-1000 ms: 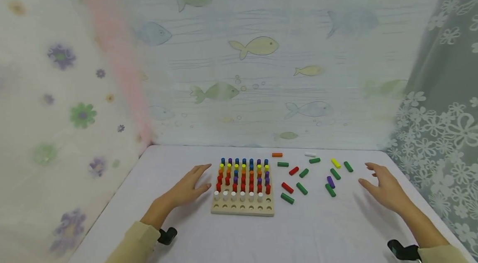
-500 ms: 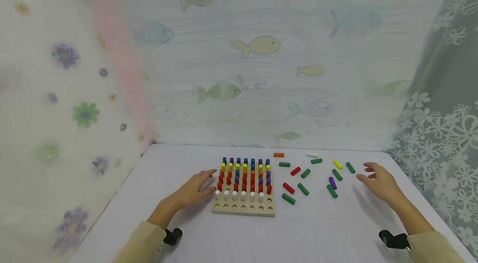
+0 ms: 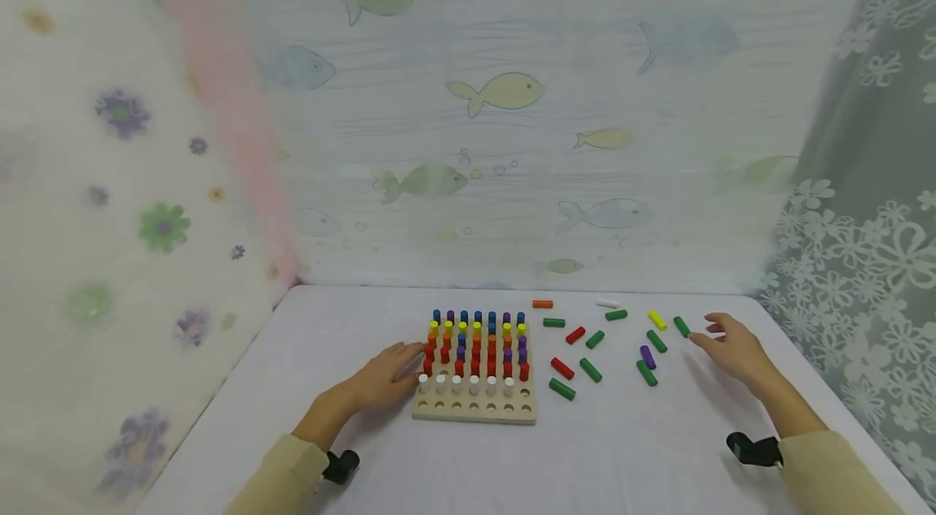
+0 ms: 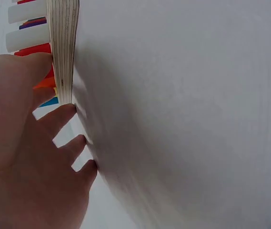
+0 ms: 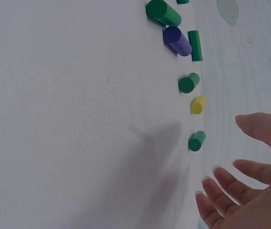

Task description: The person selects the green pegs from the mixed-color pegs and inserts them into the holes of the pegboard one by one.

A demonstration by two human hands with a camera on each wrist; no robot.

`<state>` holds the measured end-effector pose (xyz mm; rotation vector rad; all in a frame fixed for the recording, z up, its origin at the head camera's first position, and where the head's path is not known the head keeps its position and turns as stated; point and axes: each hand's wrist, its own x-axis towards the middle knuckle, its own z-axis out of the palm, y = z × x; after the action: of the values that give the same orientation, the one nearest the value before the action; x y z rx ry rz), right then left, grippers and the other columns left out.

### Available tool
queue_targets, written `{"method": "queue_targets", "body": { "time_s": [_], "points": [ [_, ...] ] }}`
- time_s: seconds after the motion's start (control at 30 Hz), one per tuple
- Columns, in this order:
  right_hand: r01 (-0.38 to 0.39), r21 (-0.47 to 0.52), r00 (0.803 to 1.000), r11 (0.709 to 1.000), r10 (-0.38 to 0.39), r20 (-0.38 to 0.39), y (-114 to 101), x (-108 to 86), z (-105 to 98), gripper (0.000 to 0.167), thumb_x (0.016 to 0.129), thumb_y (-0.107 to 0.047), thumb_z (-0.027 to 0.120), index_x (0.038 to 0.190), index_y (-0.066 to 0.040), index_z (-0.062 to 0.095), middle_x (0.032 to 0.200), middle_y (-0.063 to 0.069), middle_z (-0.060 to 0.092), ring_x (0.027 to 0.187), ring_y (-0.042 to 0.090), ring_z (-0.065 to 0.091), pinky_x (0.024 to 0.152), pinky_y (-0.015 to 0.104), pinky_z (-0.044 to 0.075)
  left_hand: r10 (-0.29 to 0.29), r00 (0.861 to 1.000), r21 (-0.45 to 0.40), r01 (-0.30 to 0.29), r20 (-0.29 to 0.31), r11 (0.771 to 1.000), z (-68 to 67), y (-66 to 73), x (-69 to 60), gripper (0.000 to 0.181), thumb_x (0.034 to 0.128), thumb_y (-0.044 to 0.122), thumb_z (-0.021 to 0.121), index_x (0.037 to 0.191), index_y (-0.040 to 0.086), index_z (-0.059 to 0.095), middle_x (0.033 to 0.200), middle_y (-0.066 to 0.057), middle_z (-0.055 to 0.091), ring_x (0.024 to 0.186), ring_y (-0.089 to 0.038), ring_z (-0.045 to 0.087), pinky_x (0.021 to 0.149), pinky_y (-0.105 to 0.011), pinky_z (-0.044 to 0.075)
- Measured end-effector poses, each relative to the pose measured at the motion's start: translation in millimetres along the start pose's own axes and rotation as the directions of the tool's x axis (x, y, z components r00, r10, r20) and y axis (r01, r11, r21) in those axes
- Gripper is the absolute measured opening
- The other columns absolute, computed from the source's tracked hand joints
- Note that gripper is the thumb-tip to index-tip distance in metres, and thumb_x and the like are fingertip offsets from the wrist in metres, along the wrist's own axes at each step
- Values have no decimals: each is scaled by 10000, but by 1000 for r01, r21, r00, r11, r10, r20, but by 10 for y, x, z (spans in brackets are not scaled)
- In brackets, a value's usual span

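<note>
A wooden pegboard [image 3: 475, 416] stands on the table, with upright rows of blue, yellow, orange, red, purple and white pegs and bare holes along its near side. My left hand [image 3: 376, 378] rests at the board's left side. In the left wrist view, the thumb and index finger of that hand [image 4: 25, 157] touch the board's layered edge [image 4: 63, 47], and the other fingertips meet the tabletop. Over at the right, my right hand [image 3: 738, 348] hovers beside a green peg [image 3: 682, 326]. The right wrist view shows its fingers [image 5: 235, 183] spread, holding nothing, apart from the green peg [image 5: 196, 141].
Loose pegs lie right of the board: several green ones [image 3: 591, 370], red pegs [image 3: 562, 368], a purple peg [image 3: 647, 357], a yellow peg [image 3: 657, 320], an orange peg [image 3: 543, 304] and a white peg [image 3: 607, 303]. A fish-patterned curtain [image 3: 504, 198] hangs behind the table.
My left hand has moved right, up to the board's side. My right hand has moved left, closer to the rightmost green peg. The pegs and board have stayed put.
</note>
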<state>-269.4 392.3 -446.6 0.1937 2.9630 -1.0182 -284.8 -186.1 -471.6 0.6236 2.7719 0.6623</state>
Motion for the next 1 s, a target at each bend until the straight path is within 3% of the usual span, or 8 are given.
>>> {"method": "queue_targets", "body": {
  "time_s": [0.17, 0.5, 0.83, 1.0],
  "points": [
    [-18, 15, 1000, 1000, 18, 24, -3, 55, -6, 709, 1043, -314, 551, 1442, 200, 269, 1383, 449, 375, 1249, 593, 428, 986, 653, 461, -16, 997, 39, 13, 76, 999, -10, -3, -13, 616, 1069, 314, 503, 1618, 113, 306, 1670, -93, 304, 1551, -406, 178, 1225, -618, 169],
    [-95, 53, 994, 994, 91, 57, 31, 176, 61, 769, 1027, -327, 563, 1457, 211, 219, 1390, 452, 337, 1274, 595, 384, 1031, 657, 422, -15, 988, 111, -2, 153, 994, -32, -28, -11, 642, 1087, 376, 418, 1641, 115, 223, 1711, -77, 182, 1573, -381, 80, 1245, -595, 92],
    [-107, 13, 994, 994, 107, -15, 66, 360, 170, 638, 1002, -245, 605, 1365, 229, 380, 1244, 419, 487, 1107, 517, 526, 927, 584, 490, -21, 991, 140, 2, 130, 990, -63, 12, -56, 624, 1090, 386, 429, 1632, 124, 264, 1703, -49, 221, 1573, -348, 132, 1239, -582, 167],
    [-139, 25, 989, 990, 140, -39, 47, 379, 200, 548, 992, -205, 606, 1298, 222, 450, 1177, 387, 521, 1059, 488, 530, 906, 570, 485, 5, 993, 144, -21, 115, 989, 12, -72, -16, 627, 1092, 386, 425, 1634, 120, 256, 1704, -53, 214, 1575, -319, 141, 1242, -579, 160]
  ]
}}
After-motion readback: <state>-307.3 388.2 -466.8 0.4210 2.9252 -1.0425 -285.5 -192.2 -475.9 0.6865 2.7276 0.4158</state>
